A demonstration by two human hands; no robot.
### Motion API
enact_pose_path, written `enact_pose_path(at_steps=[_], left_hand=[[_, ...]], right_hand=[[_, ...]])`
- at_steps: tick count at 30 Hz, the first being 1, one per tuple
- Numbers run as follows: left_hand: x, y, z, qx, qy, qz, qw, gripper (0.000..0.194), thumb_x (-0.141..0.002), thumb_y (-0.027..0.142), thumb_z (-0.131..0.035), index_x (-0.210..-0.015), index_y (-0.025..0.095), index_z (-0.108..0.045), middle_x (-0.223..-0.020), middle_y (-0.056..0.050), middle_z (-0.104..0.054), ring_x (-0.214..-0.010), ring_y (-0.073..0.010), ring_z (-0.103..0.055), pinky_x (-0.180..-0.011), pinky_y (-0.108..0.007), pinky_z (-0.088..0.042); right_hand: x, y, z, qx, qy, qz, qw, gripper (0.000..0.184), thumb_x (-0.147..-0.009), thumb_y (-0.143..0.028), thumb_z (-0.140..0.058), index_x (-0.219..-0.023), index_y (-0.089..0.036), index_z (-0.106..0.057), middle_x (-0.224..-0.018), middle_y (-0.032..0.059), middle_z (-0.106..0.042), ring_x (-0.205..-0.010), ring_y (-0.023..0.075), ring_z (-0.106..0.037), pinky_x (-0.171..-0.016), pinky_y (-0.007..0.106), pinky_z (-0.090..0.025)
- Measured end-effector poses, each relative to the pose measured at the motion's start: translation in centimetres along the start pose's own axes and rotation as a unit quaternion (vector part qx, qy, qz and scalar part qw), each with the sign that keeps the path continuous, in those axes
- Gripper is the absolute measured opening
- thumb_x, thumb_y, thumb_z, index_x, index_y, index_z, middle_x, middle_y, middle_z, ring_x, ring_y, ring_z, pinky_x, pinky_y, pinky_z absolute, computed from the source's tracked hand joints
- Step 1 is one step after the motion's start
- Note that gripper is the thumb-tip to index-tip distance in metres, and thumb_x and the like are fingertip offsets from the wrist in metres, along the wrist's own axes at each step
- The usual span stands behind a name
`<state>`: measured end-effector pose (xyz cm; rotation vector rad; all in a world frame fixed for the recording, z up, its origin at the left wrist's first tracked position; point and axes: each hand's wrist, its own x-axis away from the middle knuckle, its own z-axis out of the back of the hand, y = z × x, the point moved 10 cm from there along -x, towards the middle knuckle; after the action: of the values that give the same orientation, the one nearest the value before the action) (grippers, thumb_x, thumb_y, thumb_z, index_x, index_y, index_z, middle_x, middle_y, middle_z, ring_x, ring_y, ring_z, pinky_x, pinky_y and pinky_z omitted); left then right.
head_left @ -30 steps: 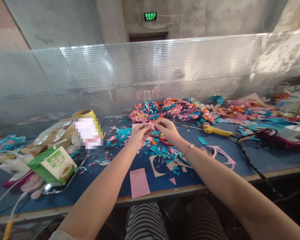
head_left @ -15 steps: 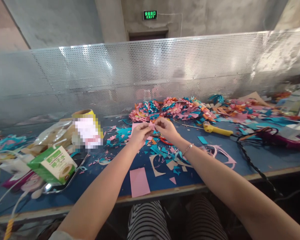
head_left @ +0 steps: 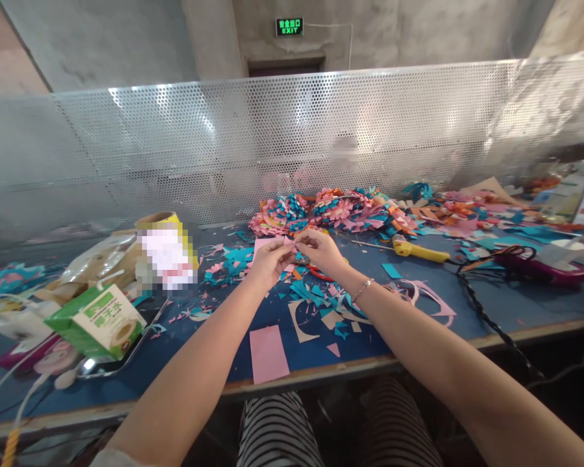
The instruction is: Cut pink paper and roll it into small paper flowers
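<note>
My left hand and my right hand meet above the middle of the table. Their fingertips pinch a small pink paper piece between them, mostly hidden by the fingers. Behind my left hand lies a pink sheet. Under the hands are blue scraps and a red-handled tool, partly hidden by my right hand. A pink rectangular sheet lies near the front edge, with a beige sheet with a curved cutout beside it.
Bundles of pink, blue and orange strips lie along the perforated metal screen. To the right are a yellow-handled tool and a black cable. At left stand a green carton and a cardboard roll.
The pink piece showed a pointed tip between the fingertips before; now the fingers cover more of it. The whole view has shifted slightly.
</note>
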<state>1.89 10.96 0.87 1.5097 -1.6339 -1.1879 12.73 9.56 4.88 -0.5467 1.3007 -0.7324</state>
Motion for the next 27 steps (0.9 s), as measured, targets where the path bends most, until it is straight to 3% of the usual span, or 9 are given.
enact_pose_path(at_steps=[8,27], left_hand=[[-0.1,-0.4,0.8,0.053,0.039,0.023,0.998,0.009,-0.056,0.007,-0.065,-0.060,0.013,-0.061,-0.059,-0.001,-0.063,-0.057,-0.0085,-0.059,-0.065,-0.021,-0.048],[0.0,-0.1,1.2,0.053,0.067,0.014,0.996,0.009,-0.056,0.006,-0.065,-0.058,0.014,-0.060,-0.057,-0.001,-0.063,-0.055,-0.0082,-0.059,-0.065,-0.022,-0.050]], right_hand=[[0.1,-0.5,0.1,0.009,0.005,0.010,1.000,0.011,-0.070,-0.024,-0.054,-0.074,-0.018,-0.062,-0.074,0.0031,-0.062,-0.070,0.0141,-0.056,-0.066,0.027,-0.044],[0.1,-0.2,0.1,-0.034,-0.005,-0.010,0.999,0.016,-0.070,-0.026,-0.058,-0.080,-0.018,-0.067,-0.077,0.0044,-0.066,-0.074,0.0165,-0.060,-0.069,0.030,-0.046]])
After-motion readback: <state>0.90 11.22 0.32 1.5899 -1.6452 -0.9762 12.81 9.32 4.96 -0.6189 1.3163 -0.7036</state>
